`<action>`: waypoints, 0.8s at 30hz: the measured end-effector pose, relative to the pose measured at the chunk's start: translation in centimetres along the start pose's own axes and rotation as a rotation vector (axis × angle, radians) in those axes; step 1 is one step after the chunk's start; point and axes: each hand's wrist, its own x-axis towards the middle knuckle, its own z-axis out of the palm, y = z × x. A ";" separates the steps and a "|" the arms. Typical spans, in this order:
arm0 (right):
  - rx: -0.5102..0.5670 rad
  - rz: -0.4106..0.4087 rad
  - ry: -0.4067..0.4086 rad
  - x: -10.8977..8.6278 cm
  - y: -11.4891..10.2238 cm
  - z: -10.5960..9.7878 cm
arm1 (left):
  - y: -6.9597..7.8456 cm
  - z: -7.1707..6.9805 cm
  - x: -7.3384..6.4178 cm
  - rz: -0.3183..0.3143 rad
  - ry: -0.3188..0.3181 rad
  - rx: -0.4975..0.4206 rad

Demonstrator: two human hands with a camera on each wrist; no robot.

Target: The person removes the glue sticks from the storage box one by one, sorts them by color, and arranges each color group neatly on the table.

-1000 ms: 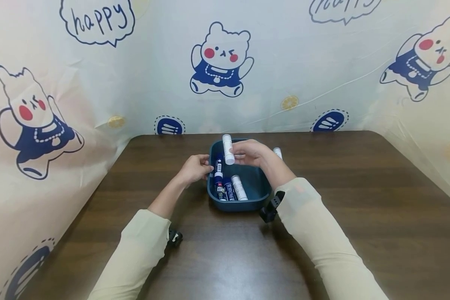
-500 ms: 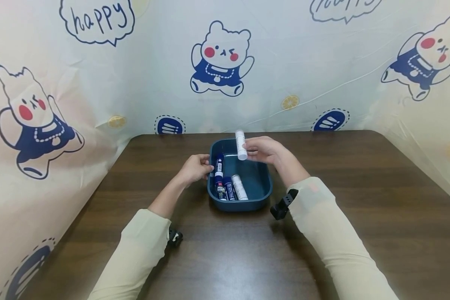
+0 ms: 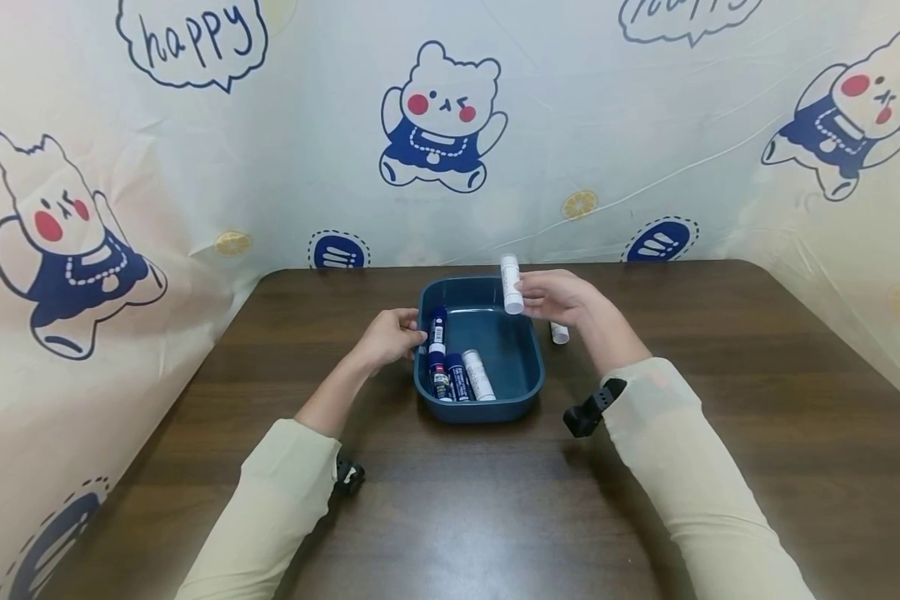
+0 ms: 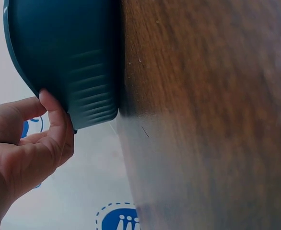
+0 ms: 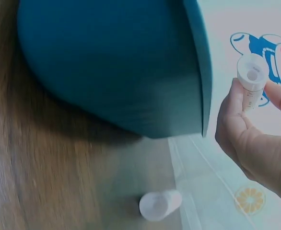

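Note:
A dark teal plastic bin (image 3: 495,411) stands on the table. My left hand (image 3: 392,337) pinches its left rim; the left wrist view shows curled fingers (image 4: 58,117) against the bin's wall (image 4: 78,62). Above the bin's far right rim, my right hand (image 3: 562,298) pinches a white glue stick (image 3: 512,285) nearly upright. In the right wrist view this glue stick (image 5: 252,76) shows its hollow round end. Inside the bin, along the left, lie several dark blue labelled sticks (image 3: 457,377) and one white stick (image 3: 478,375). The bin's right half holds nothing visible.
Another white stick (image 3: 559,333) lies on the brown wooden table (image 3: 450,500), right of the bin and partly behind my right hand. A printed sheet (image 3: 450,225) with cartoon bears hangs beyond the table's far edge. Black wrist cameras (image 3: 583,419) sit on both wrists.
My right hand has carried the white glue stick rightward from over the bin's left part to its right rim. The left hand and bin have stayed still.

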 end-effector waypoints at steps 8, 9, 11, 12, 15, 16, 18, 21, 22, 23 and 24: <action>-0.016 0.018 0.006 -0.7 -0.4 -2.5 | 0.1 0.0 0.0 -0.010 0.002 0.000; -0.013 0.019 0.005 -0.8 -0.4 -2.8 | 0.0 0.0 0.0 -0.011 0.004 -0.002; -0.013 0.017 0.012 -1.0 -0.4 -3.3 | 0.1 0.0 0.0 -0.010 0.003 -0.001; -0.007 0.015 0.015 -1.1 -0.4 -3.6 | 0.1 0.1 0.0 -0.010 0.003 0.003; 0.021 0.016 0.025 -1.3 -0.5 -4.3 | 0.2 0.1 0.0 -0.008 0.004 0.007; 0.024 0.017 0.026 -1.4 -0.5 -4.6 | 0.1 0.1 0.0 -0.008 0.004 0.007; 0.036 0.020 0.025 -1.4 -0.5 -5.0 | 0.1 0.1 0.0 -0.007 0.004 0.005; 0.038 0.026 0.031 -1.6 -0.4 -5.8 | 0.1 0.1 0.0 -0.007 0.003 0.004; 0.035 0.027 0.034 -1.7 -0.4 -6.0 | 0.1 0.1 0.0 -0.008 0.003 0.005; 0.031 0.029 0.041 -1.7 -0.4 -6.3 | 0.1 0.1 0.0 -0.009 0.002 0.006; 0.030 0.031 0.050 -1.8 -0.4 -6.5 | 0.1 0.0 0.0 -0.009 0.002 0.007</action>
